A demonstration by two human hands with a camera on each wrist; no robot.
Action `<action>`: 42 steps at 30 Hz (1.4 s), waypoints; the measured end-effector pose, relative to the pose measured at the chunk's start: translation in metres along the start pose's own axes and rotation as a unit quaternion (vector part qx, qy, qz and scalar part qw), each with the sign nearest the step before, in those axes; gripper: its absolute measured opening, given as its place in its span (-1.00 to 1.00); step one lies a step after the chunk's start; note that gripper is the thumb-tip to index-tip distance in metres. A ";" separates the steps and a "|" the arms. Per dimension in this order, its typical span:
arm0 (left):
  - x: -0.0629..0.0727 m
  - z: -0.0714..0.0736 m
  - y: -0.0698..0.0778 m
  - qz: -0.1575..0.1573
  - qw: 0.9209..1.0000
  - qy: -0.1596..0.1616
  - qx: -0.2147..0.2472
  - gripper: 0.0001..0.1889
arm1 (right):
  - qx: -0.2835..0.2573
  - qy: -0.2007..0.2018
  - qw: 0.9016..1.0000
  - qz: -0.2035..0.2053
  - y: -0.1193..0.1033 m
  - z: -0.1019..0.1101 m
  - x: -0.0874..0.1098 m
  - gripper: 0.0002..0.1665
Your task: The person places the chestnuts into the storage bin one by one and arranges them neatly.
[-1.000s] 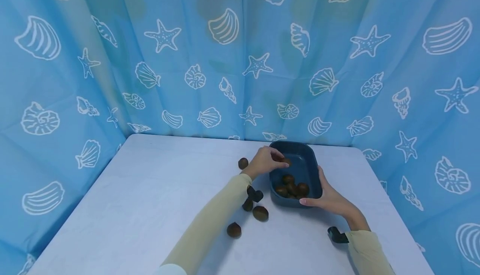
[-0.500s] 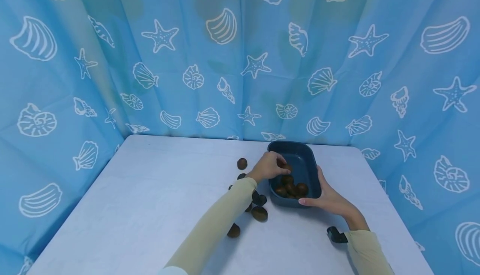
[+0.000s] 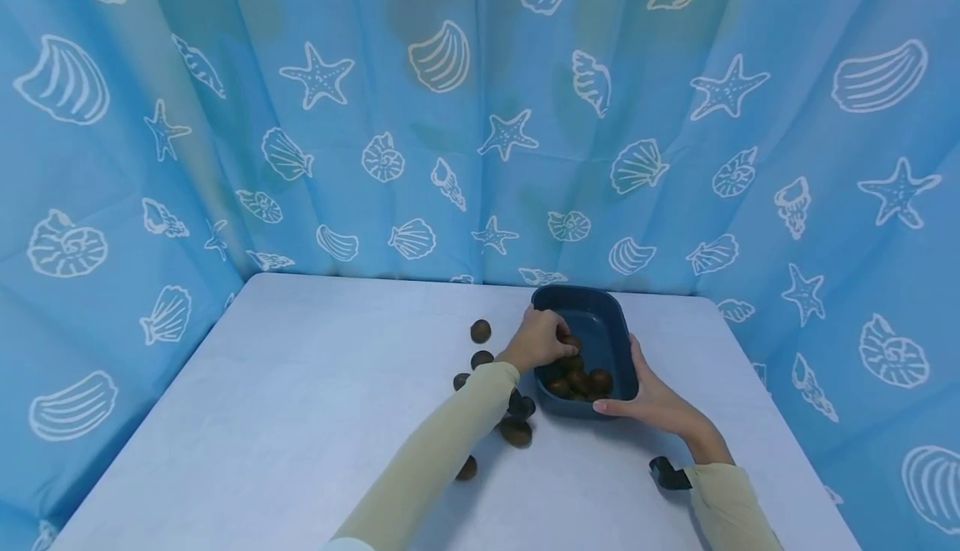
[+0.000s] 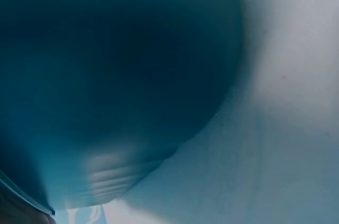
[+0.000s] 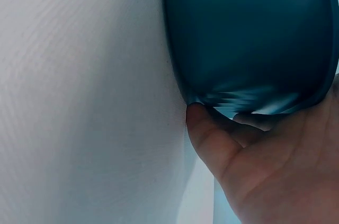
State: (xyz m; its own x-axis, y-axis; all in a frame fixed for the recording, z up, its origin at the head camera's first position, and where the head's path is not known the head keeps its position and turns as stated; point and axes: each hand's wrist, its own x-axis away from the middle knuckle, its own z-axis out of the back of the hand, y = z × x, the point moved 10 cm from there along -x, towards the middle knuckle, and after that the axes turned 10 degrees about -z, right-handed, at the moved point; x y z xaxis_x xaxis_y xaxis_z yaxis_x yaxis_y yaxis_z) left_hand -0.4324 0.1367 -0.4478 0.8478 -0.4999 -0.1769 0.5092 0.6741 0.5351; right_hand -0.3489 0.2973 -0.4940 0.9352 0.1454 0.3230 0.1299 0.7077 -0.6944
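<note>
My left hand (image 3: 537, 341) reaches over the left rim of a dark blue box (image 3: 602, 328). Its fingertips pinch a brown chestnut (image 3: 572, 341) just above several chestnuts (image 3: 579, 383) heaped in the near end. The right hand (image 3: 663, 405) grips the near right corner of the box, thumb at the front and fingers along the side. In the right wrist view, the right hand's thumb (image 5: 206, 134) presses the box wall (image 5: 249, 33). Only the outer box wall (image 4: 132, 75) fills the left wrist view, with a little of a hand in the lower left corner.
Several loose chestnuts lie left of the box, one at the back (image 3: 481, 331) and another near the front (image 3: 467, 468); the left sleeve partly covers some. Black wrist cameras (image 3: 667, 474) sit at the sleeves. Behind the white table (image 3: 300, 384) hangs a blue shell-patterned curtain (image 3: 450, 134).
The left hand has moved slightly toward the near end of the box, carrying the pinched chestnut down close to the heap. The right hand keeps its grip. The whole view has shifted slightly.
</note>
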 end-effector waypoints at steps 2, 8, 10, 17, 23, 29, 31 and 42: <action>-0.001 0.000 0.001 -0.003 1.000 0.000 -0.009 -0.76 | 0.000 0.000 1.000 -0.001 0.000 -0.001 0.000 0.61; 0.000 0.002 0.004 -0.002 1.000 -0.001 -0.021 -0.78 | -0.005 0.002 1.000 0.001 -0.001 -0.003 0.000 0.62; 0.000 0.002 0.004 0.001 1.000 -0.002 -0.018 -0.78 | -0.005 0.001 1.000 0.001 -0.001 -0.004 0.000 0.62; 0.001 -0.002 0.002 -0.005 1.000 -0.006 -0.018 -0.76 | -0.012 0.002 1.000 0.001 0.000 -0.006 0.002 0.60; 0.009 0.001 -0.003 -0.001 0.999 -0.003 0.037 -0.71 | -0.017 -0.003 1.000 0.001 0.002 -0.010 0.003 0.59; 0.020 0.031 -0.002 -0.029 0.995 0.025 0.091 -0.65 | -0.012 -0.002 1.000 -0.005 0.003 -0.011 0.002 0.59; 0.024 0.045 -0.005 -0.034 0.995 0.035 0.090 -0.64 | -0.010 -0.002 1.000 -0.004 0.003 -0.009 0.002 0.59; 0.050 0.104 -0.061 -0.010 0.992 0.088 0.095 -0.66 | -0.006 0.010 1.000 0.012 0.000 0.000 -0.002 0.60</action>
State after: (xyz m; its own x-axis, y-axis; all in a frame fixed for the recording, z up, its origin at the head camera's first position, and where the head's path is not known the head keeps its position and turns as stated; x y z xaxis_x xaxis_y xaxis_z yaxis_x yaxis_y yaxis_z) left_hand -0.4367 0.0139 -0.4032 0.8595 -0.3981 -0.3206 0.5024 0.5426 0.6732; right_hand -0.3505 0.2968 -0.4943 0.9448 0.1482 0.2921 0.1101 0.6961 -0.7094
